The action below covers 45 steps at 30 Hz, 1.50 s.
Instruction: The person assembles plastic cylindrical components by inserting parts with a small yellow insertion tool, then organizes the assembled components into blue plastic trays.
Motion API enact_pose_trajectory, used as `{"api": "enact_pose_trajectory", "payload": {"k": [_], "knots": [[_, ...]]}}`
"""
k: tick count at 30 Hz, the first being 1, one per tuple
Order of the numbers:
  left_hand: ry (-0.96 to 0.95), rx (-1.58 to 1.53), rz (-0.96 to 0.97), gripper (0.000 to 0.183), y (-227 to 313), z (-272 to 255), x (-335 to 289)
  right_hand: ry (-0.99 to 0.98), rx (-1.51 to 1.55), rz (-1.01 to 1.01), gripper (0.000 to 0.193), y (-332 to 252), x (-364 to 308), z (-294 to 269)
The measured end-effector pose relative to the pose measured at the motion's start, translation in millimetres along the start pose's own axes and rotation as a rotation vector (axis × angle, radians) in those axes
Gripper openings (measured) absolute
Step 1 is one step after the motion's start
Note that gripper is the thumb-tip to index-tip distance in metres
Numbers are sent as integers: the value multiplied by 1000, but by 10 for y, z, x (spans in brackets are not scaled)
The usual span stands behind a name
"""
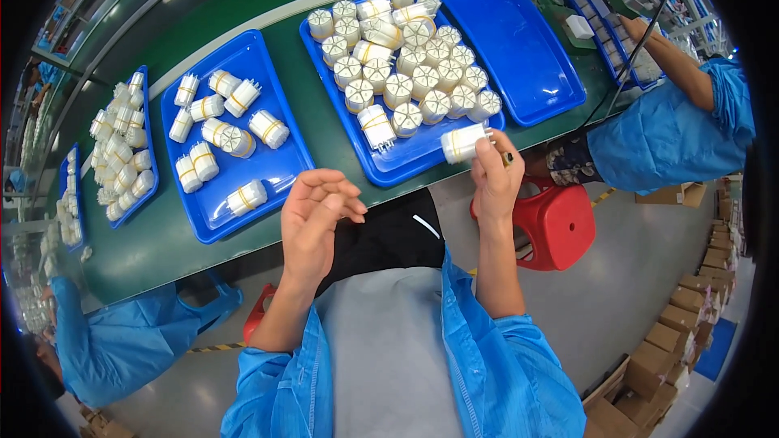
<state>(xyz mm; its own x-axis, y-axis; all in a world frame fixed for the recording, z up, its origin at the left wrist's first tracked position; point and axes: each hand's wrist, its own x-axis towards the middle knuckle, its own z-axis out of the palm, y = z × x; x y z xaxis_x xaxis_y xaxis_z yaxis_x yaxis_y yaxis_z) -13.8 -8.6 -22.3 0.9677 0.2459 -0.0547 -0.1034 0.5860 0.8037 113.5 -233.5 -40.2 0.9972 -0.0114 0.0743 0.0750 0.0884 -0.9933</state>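
My right hand [495, 174] grips a white cylindrical bundle [464, 143] bound with yellow bands, held just off the near edge of a blue tray [406, 164] packed with several similar bundles [406, 73]. My left hand [318, 212] is raised in front of my chest with fingers loosely curled and nothing in it. It hovers beside the near right corner of another blue tray [280, 174] that carries several banded bundles [231, 138]. Both trays lie on a green conveyor belt [316, 126].
An empty blue tray [511, 40] sits at the right on the belt. A further tray of bundles [122, 150] lies at far left. A co-worker's arm in a blue sleeve [673, 134] works at right, another sleeve [114, 341] at left. A red stool [560, 223] and cardboard boxes [682, 341] stand on the floor.
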Motion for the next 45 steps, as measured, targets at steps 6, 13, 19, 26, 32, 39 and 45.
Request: {"api": "enact_pose_trajectory", "payload": {"k": [6, 13, 19, 26, 32, 39, 45], "knots": [[-290, 365, 205, 44, -118, 125, 171, -256, 475, 189, 45, -301, -317, 225], [-450, 672, 435, 53, -54, 298, 241, -481, 488, 216, 58, -268, -352, 190], [-501, 749, 550, 54, -39, 338, 240, -663, 598, 257, 55, -195, -344, 201], [-544, 967, 744, 45, 34, 426, 234, -947, 862, 426, 57, 63, -416, 309], [-472, 1006, 773, 46, -6, 451, 193, -801, 1056, 747, 49, 153, -567, 418], [-261, 975, 630, 48, 70, 439, 124, -649, 794, 597, 35, 70, -593, 506], [-146, 748, 320, 42, -32, 300, 104, -553, 460, 655, 28, -28, -489, 469]]}}
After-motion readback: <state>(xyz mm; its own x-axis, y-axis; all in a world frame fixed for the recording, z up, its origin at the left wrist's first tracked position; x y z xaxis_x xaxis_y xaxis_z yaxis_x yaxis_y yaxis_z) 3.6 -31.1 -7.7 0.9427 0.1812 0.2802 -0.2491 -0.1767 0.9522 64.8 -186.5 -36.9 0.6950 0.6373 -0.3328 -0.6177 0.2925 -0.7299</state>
